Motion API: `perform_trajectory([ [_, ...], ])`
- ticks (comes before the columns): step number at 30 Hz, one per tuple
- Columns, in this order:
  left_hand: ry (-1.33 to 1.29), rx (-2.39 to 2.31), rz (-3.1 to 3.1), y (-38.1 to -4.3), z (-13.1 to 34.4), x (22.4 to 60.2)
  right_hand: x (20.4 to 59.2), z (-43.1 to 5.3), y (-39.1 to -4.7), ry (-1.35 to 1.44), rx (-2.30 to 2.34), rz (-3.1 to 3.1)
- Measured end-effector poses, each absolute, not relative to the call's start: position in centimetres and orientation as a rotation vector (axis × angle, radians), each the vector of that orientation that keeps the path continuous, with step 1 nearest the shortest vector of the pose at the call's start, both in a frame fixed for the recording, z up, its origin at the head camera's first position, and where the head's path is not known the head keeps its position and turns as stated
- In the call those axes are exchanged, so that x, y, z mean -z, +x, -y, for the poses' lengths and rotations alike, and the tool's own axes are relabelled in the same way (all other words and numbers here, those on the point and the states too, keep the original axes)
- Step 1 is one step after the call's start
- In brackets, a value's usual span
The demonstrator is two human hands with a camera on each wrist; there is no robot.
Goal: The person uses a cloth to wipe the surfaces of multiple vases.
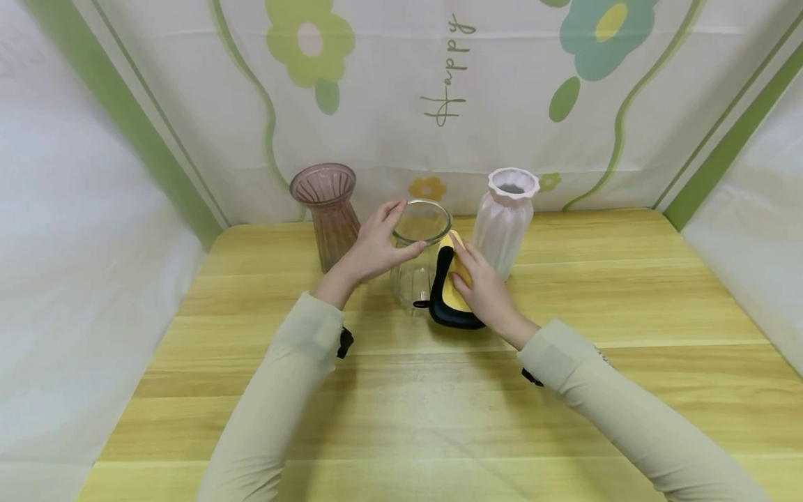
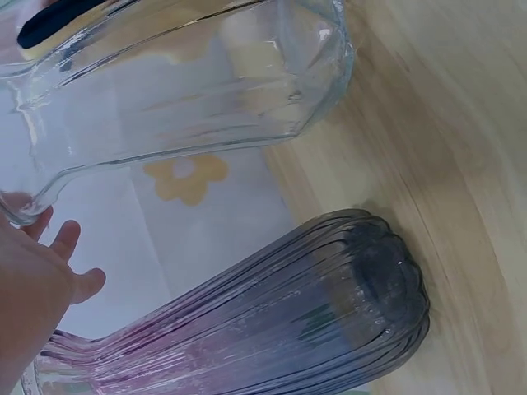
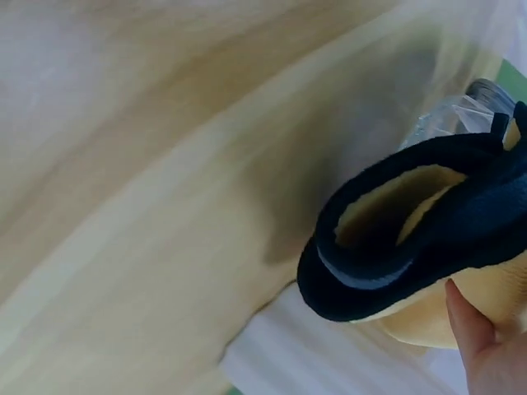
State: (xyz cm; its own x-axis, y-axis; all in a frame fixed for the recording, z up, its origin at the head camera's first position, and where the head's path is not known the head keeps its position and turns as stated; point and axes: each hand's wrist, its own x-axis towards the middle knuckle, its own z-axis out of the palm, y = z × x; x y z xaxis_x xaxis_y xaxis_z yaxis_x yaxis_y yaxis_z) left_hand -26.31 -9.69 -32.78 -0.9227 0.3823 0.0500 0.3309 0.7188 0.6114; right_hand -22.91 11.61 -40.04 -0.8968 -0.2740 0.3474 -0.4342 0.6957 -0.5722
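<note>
A clear glass vase (image 1: 422,268) stands upright in the middle of the table. My left hand (image 1: 381,245) holds it at the rim, thumb on the near side and fingers on the far left; in the left wrist view some fingers of the left hand (image 2: 37,280) spread away from the glass. My right hand (image 1: 484,284) grips a yellow cloth mitt (image 1: 456,289) with black trim and a small loop, beside the vase's right side. The right wrist view shows the mitt's black-edged opening (image 3: 387,214); the right thumb (image 3: 471,325) lies on its yellow cloth.
A ribbed purple-tinted glass vase (image 1: 332,223) stands left of the clear one. To the right, behind the right hand, is a pale pink vase (image 1: 505,223) with a scalloped rim. A flower-printed curtain (image 1: 389,125) hangs along the back edge of the wooden table (image 1: 401,418).
</note>
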Motion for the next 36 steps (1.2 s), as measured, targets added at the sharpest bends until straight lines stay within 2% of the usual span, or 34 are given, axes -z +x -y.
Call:
perform_trajectory([
  [12, 0.595, -0.981, -2.892, -26.3, 9.4, 32.9, 41.7, -12.3, -22.9, 0.583, -0.907, 2.736],
  [29, 0.625, -0.975, -2.866, -26.4, 9.6, 32.8, 39.7, -11.8, -23.1, 0.606, -1.074, 2.584],
  [36, 0.641, -0.972, -2.876, -26.4, 9.6, 32.9, 39.9, -11.8, -23.2, 0.586, -1.008, 2.648],
])
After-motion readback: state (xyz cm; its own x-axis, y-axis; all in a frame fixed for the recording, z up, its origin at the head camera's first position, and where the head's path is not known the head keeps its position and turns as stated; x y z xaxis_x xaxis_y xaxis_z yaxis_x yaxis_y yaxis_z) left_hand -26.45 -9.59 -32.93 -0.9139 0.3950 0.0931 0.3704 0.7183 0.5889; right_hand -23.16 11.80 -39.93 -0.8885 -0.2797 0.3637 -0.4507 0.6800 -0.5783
